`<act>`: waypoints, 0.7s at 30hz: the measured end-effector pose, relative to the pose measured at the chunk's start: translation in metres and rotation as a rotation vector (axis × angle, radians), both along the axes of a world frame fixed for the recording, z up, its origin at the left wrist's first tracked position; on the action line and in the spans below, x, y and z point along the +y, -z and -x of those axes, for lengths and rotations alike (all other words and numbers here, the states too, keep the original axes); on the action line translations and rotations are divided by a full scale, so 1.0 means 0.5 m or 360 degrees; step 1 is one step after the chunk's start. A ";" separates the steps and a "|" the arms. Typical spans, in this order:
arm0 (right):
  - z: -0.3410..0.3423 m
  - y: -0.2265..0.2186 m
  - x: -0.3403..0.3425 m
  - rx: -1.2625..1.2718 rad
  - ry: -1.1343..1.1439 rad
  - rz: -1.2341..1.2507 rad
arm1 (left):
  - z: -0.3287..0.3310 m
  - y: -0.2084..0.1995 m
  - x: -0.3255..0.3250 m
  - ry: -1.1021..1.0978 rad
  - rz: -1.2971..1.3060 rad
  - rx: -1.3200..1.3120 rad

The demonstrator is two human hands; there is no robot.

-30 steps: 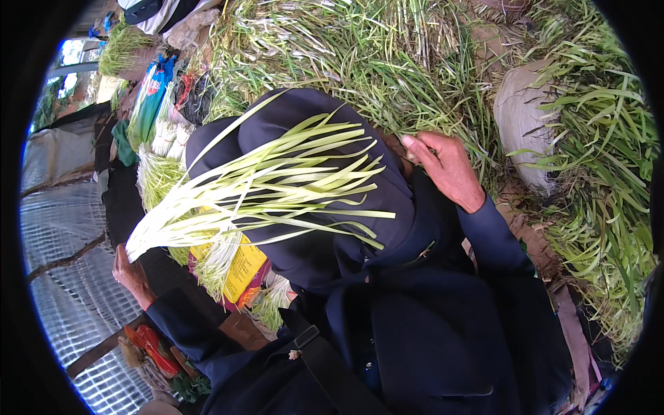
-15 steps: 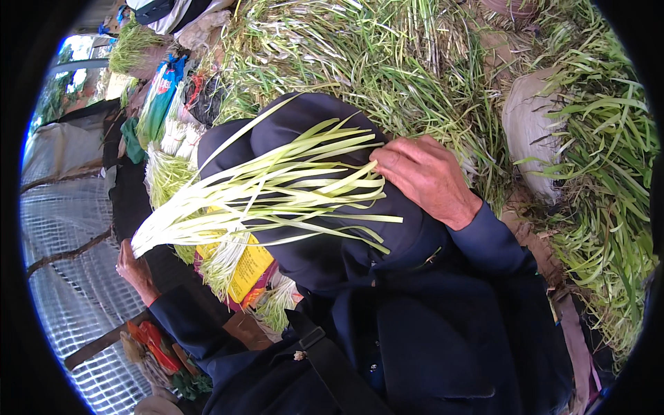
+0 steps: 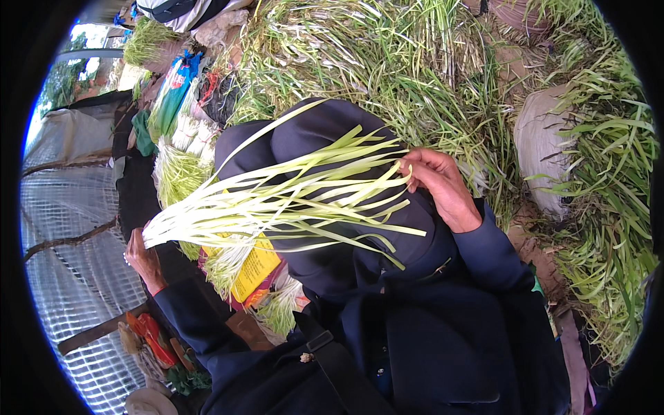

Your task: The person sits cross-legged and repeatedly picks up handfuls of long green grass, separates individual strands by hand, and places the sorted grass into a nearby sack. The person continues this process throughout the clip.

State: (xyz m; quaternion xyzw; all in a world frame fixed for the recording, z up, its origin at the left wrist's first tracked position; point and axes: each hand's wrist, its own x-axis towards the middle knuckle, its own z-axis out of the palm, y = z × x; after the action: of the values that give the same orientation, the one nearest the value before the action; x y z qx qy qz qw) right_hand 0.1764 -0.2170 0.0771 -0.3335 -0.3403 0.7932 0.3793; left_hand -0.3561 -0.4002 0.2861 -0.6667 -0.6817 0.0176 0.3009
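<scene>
A bunch of pale yellow-green garlic chives fans out across my dark-trousered knees. At far left, my left hand is closed round its white stem ends. My right hand is at the leaf tips on the other side, thumb and forefinger pinched on the tip of a leaf; the other fingers are curled behind. One longer leaf stands apart above the rest of the bunch.
A heap of loose green and withered leaves spreads beyond my knees. A whitish sack and more leaves lie at right. Tied bundles, a yellow printed bag and plastic sheeting are at left.
The view has shifted a little, so everything sits slightly further right. My right hand has turned and its fingers have drawn into a pinch at the leaf tips. My left hand keeps its hold.
</scene>
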 end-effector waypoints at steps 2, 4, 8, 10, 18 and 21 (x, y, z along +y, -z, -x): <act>-0.001 0.002 -0.001 0.0138 0.0017 0.0176 | -0.008 0.001 0.006 0.0013 -0.0030 0.0010; 0.004 0.010 -0.001 0.0129 0.0035 0.0267 | -0.013 0.002 0.009 0.0020 -0.0031 0.0030; 0.002 0.046 0.002 0.0187 0.0167 0.0405 | -0.004 0.007 0.003 0.0032 -0.0036 0.0013; -0.016 0.071 0.029 0.0301 0.0269 0.0510 | 0.011 0.008 -0.009 0.0031 -0.0058 0.0037; -0.061 0.080 0.036 -0.0764 0.0169 -0.0441 | 0.077 0.005 -0.044 -0.0163 -0.0064 -0.0041; -0.043 0.037 0.064 -0.1124 0.0183 -0.1017 | 0.077 0.003 -0.043 -0.0197 -0.0061 0.0017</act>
State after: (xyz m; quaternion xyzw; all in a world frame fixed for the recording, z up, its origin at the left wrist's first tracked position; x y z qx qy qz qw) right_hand 0.1979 -0.1850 0.0584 -0.4675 -0.6561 0.4648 0.3674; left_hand -0.3948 -0.4218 0.2844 -0.6173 -0.7202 0.0267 0.3155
